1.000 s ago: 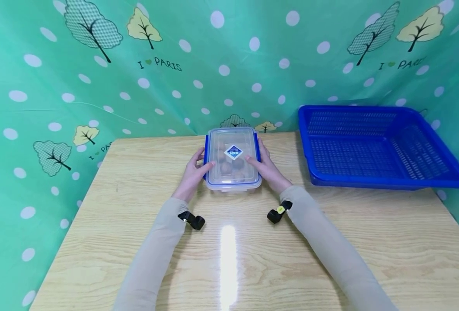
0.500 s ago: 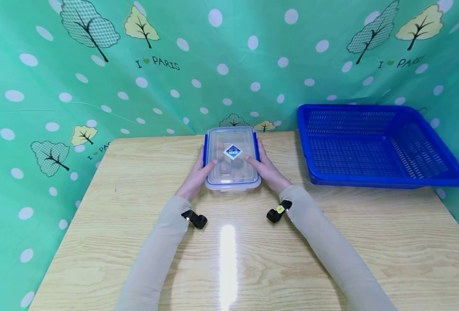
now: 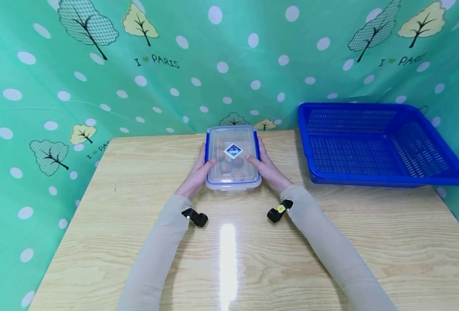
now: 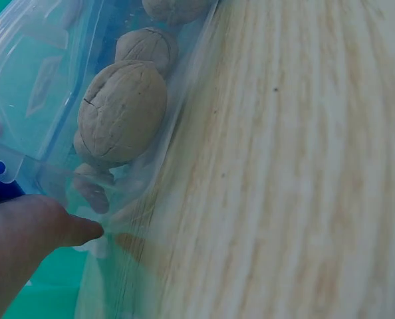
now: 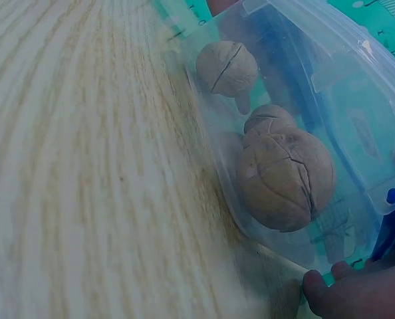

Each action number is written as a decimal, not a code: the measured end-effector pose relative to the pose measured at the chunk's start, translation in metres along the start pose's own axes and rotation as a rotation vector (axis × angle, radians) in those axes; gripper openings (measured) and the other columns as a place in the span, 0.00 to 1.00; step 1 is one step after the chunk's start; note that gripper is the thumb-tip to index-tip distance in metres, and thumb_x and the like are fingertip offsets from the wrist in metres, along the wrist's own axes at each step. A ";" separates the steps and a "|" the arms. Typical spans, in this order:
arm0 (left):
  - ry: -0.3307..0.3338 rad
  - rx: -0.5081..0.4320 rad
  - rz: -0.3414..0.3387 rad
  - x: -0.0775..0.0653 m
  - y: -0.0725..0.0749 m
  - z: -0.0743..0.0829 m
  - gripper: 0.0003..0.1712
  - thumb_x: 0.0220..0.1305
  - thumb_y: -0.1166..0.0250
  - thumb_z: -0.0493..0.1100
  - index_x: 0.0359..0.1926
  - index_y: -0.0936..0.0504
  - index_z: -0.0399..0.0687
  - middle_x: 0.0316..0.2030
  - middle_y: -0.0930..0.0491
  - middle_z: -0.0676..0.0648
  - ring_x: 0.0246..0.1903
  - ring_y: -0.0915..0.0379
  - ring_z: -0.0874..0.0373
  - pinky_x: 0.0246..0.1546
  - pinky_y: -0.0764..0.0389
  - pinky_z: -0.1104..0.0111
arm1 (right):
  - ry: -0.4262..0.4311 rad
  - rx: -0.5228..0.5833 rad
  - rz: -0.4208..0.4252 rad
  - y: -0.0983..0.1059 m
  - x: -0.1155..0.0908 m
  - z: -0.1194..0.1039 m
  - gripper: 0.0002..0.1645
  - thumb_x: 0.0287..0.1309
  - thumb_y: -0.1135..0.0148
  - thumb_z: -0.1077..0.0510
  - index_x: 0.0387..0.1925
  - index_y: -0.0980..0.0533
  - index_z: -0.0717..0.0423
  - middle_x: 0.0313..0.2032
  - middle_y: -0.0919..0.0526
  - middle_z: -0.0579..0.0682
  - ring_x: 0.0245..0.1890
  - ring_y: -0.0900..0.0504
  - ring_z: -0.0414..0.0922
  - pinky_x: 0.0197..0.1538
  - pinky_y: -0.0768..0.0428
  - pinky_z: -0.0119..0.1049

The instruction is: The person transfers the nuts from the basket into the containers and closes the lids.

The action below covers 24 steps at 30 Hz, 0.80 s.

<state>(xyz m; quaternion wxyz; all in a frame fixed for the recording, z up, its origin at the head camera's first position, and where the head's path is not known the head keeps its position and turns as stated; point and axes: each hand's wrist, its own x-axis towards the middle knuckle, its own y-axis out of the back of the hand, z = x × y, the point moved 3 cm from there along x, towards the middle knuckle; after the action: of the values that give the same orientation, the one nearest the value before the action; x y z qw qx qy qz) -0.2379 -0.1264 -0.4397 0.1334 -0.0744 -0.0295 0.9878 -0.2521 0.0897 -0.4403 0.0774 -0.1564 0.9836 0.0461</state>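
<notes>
A clear plastic food container (image 3: pixel 221 140) with a blue-edged lid and a blue-and-white label rests on the table near its back edge. Through its walls show several brown walnuts (image 4: pixel 123 111), round and seamed, also clear as walnuts (image 5: pixel 287 176) in the right wrist view. The left hand (image 3: pixel 195 178) grips the container's left side, thumb laid over the lid. On the opposite side the right hand (image 3: pixel 271 172) holds it likewise, its thumb on the lid near the label. Blue side clasps run along both long edges. Most fingers lie along the sides, partly hidden.
A blue plastic basket (image 3: pixel 385 180) with slotted walls stands at the back right of the wooden table (image 3: pixel 136 207). Behind the table hangs a green polka-dot cloth (image 3: pixel 198 47). A strip of light reflects off the tabletop.
The left hand has slid slightly forward and inward, its fingers now lying along the container's left side. The right hand and the container stay in place; the head view has shifted a little.
</notes>
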 end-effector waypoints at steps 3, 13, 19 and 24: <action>-0.009 0.006 -0.012 -0.002 -0.002 0.004 0.41 0.76 0.59 0.40 0.75 0.76 0.58 0.75 0.77 0.51 0.73 0.75 0.49 0.70 0.60 0.56 | -0.007 -0.014 -0.015 -0.001 -0.006 -0.009 0.49 0.71 0.53 0.47 0.73 0.77 0.35 0.74 0.76 0.43 0.73 0.72 0.48 0.71 0.67 0.49; -0.018 0.312 0.031 -0.005 0.003 0.008 0.41 0.76 0.56 0.48 0.76 0.73 0.57 0.75 0.72 0.47 0.73 0.71 0.48 0.70 0.60 0.56 | 0.000 -0.053 -0.012 0.004 -0.003 -0.001 0.50 0.70 0.51 0.44 0.74 0.75 0.32 0.75 0.75 0.44 0.73 0.71 0.49 0.71 0.66 0.50; -0.065 0.549 0.090 -0.007 0.010 0.014 0.43 0.72 0.48 0.51 0.77 0.62 0.51 0.75 0.62 0.44 0.72 0.62 0.46 0.70 0.54 0.53 | 0.022 -0.228 0.007 0.011 -0.007 -0.010 0.47 0.71 0.53 0.43 0.76 0.70 0.41 0.75 0.70 0.51 0.73 0.66 0.53 0.71 0.60 0.54; -0.120 0.735 0.091 -0.007 0.014 0.018 0.43 0.70 0.45 0.53 0.76 0.56 0.42 0.75 0.65 0.40 0.72 0.66 0.45 0.69 0.56 0.48 | 0.049 -0.400 0.038 0.019 -0.008 -0.021 0.40 0.74 0.61 0.46 0.76 0.65 0.54 0.75 0.67 0.56 0.73 0.67 0.53 0.71 0.62 0.54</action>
<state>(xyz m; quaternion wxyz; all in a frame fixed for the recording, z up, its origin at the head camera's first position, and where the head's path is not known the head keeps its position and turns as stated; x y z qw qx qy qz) -0.2381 -0.1422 -0.4217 0.1053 0.0353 0.3228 0.9399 -0.2538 0.1072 -0.4167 0.0201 -0.1511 0.9592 0.2380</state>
